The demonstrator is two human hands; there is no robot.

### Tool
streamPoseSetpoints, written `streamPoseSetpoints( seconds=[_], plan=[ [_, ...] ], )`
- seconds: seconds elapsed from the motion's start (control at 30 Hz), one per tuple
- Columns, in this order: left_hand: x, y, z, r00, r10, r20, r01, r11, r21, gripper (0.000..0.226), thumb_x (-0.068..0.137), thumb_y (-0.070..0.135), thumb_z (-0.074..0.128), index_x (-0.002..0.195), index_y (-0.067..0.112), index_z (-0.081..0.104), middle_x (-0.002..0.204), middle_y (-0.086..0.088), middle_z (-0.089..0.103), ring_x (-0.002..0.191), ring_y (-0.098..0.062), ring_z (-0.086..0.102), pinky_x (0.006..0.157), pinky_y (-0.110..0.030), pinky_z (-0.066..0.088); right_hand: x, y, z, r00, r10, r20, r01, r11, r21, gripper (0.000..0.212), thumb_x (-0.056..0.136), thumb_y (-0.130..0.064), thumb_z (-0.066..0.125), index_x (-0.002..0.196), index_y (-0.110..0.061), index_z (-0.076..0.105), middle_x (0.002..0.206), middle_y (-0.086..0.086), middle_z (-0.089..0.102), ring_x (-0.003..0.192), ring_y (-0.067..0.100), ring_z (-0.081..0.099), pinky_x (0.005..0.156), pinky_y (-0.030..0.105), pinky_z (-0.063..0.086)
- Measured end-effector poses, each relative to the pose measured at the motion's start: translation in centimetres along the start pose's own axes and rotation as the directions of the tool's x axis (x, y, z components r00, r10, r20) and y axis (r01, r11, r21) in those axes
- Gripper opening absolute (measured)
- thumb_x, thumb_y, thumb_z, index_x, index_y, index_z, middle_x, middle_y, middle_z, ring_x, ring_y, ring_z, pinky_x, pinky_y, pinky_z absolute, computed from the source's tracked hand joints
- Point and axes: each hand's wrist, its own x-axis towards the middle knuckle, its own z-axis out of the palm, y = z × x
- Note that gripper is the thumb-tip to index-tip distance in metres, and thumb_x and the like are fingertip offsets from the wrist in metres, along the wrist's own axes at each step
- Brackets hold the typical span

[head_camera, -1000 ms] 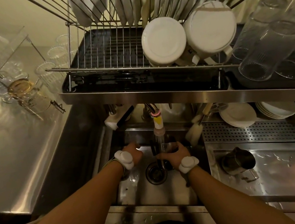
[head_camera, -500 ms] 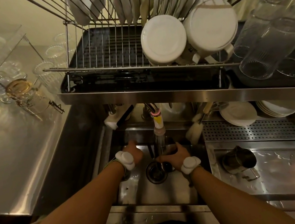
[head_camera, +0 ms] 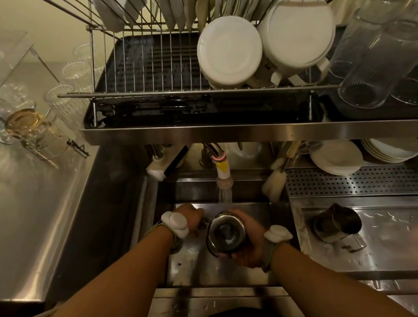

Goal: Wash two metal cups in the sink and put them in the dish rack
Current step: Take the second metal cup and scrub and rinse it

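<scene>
A metal cup (head_camera: 225, 233) is held mouth-up over the sink (head_camera: 192, 263), just below the running tap (head_camera: 223, 172). My right hand (head_camera: 247, 246) wraps its right side and base. My left hand (head_camera: 191, 216) grips the cup's handle on its left side. A second metal cup (head_camera: 336, 222) with a handle stands on the wet drainboard to the right of the sink. The wire dish rack (head_camera: 148, 66) sits on a shelf above the sink, its left half bare.
Two white mugs (head_camera: 229, 49) and upright plates fill the rack's right and back. Clear glasses (head_camera: 382, 60) lie at the right of the shelf. White plates (head_camera: 336, 157) and a brush (head_camera: 275, 181) sit behind the drainboard. Glassware crowds the steel counter (head_camera: 18, 218) at left.
The cup has come up from low in the sink toward me, now held higher under the stream. Both hands moved closer together around it.
</scene>
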Motion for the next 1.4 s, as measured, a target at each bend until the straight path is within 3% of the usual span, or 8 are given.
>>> streamPoseSetpoints(
  seconds=[0.17, 0.3, 0.43, 0.67, 0.8, 0.9, 1.03, 1.4],
  plan=[
    [-1.4, 1.0, -0.9, 0.999, 0.039, -0.01, -0.038, 0.995, 0.089, 0.034, 0.094, 0.023, 0.05, 0.112, -0.002, 0.062, 0.109, -0.023, 0.069, 0.068, -0.025, 0.062, 0.072, -0.033, 0.056, 1.3, -0.1, -0.1, 0.997, 0.029, 0.078, -0.028, 1.0, -0.013, 0.084, 0.071, -0.069, 0.072, 0.13, -0.01, 0.064, 0.111, 0.014, 0.069, 0.088, 0.036, 0.066, 0.058, 0.039, 0.053],
    [-2.3, 1.1, -1.2, 0.998, 0.064, -0.025, -0.058, 0.977, 0.203, 0.031, 0.09, 0.022, 0.053, 0.111, 0.002, 0.066, 0.113, -0.018, 0.068, 0.105, -0.035, 0.065, 0.089, -0.038, 0.052, -0.5, -0.8, 0.3, 0.999, 0.038, 0.002, -0.037, 0.988, -0.147, 0.06, 0.081, -0.059, 0.072, 0.118, -0.012, 0.072, 0.112, 0.019, 0.074, 0.103, 0.037, 0.07, 0.061, 0.043, 0.062],
    [-3.5, 1.8, -1.1, 0.992, 0.115, -0.044, -0.106, 0.979, 0.174, 0.03, 0.088, 0.02, 0.054, 0.111, 0.003, 0.065, 0.116, -0.017, 0.066, 0.109, -0.033, 0.062, 0.093, -0.035, 0.05, -0.8, -1.8, 0.2, 0.983, -0.171, -0.071, 0.116, 0.866, -0.487, 0.033, 0.073, -0.022, 0.088, 0.1, -0.014, 0.07, 0.099, 0.009, 0.075, 0.087, 0.024, 0.072, 0.082, 0.042, 0.061],
    [-4.7, 2.6, -1.5, 0.97, 0.174, -0.168, -0.154, 0.98, 0.124, 0.034, 0.091, 0.019, 0.055, 0.124, 0.011, 0.055, 0.127, -0.013, 0.059, 0.115, -0.031, 0.057, 0.085, -0.026, 0.041, 1.0, -3.3, -0.4, 0.781, -0.608, -0.139, 0.379, 0.64, -0.668, 0.076, 0.059, -0.014, 0.094, 0.125, -0.019, 0.056, 0.108, -0.003, 0.065, 0.101, 0.02, 0.063, 0.082, 0.03, 0.052],
    [-5.1, 2.8, -1.9, 0.964, 0.21, -0.163, -0.19, 0.973, 0.128, 0.031, 0.094, 0.019, 0.055, 0.122, 0.004, 0.056, 0.123, -0.016, 0.061, 0.114, -0.031, 0.058, 0.077, -0.023, 0.036, 1.3, -4.5, -0.9, 0.805, -0.593, -0.013, 0.37, 0.519, -0.771, 0.076, 0.054, -0.019, 0.096, 0.122, -0.018, 0.061, 0.11, 0.0, 0.07, 0.103, 0.022, 0.067, 0.089, 0.036, 0.057],
    [-5.4, 2.7, -2.0, 0.969, 0.182, -0.165, -0.157, 0.976, 0.152, 0.036, 0.092, 0.02, 0.054, 0.126, 0.007, 0.053, 0.128, -0.016, 0.058, 0.117, -0.032, 0.056, 0.088, -0.028, 0.042, 1.2, -4.3, -0.8, 0.727, -0.677, -0.113, 0.408, 0.558, -0.722, 0.082, 0.06, -0.017, 0.094, 0.131, -0.018, 0.054, 0.111, -0.004, 0.062, 0.102, 0.018, 0.061, 0.089, 0.03, 0.051],
    [-5.6, 3.0, -1.9, 0.976, 0.166, -0.143, -0.144, 0.977, 0.154, 0.034, 0.092, 0.021, 0.055, 0.124, 0.009, 0.056, 0.126, -0.012, 0.059, 0.116, -0.032, 0.056, 0.093, -0.031, 0.044, 1.2, -4.9, -0.9, 0.819, -0.573, 0.008, 0.362, 0.507, -0.782, 0.08, 0.057, -0.017, 0.096, 0.127, -0.016, 0.059, 0.11, -0.002, 0.068, 0.103, 0.02, 0.066, 0.094, 0.037, 0.056],
    [-5.5, 3.3, -1.7, 0.97, 0.184, -0.158, -0.157, 0.974, 0.165, 0.032, 0.092, 0.013, 0.051, 0.123, 0.008, 0.058, 0.125, -0.016, 0.06, 0.115, -0.033, 0.057, 0.087, -0.028, 0.044, 1.1, -4.8, -2.0, 0.771, -0.633, -0.068, 0.335, 0.494, -0.802, 0.089, 0.052, -0.021, 0.097, 0.131, -0.017, 0.057, 0.116, 0.003, 0.07, 0.108, 0.024, 0.066, 0.09, 0.035, 0.056]
  ],
)
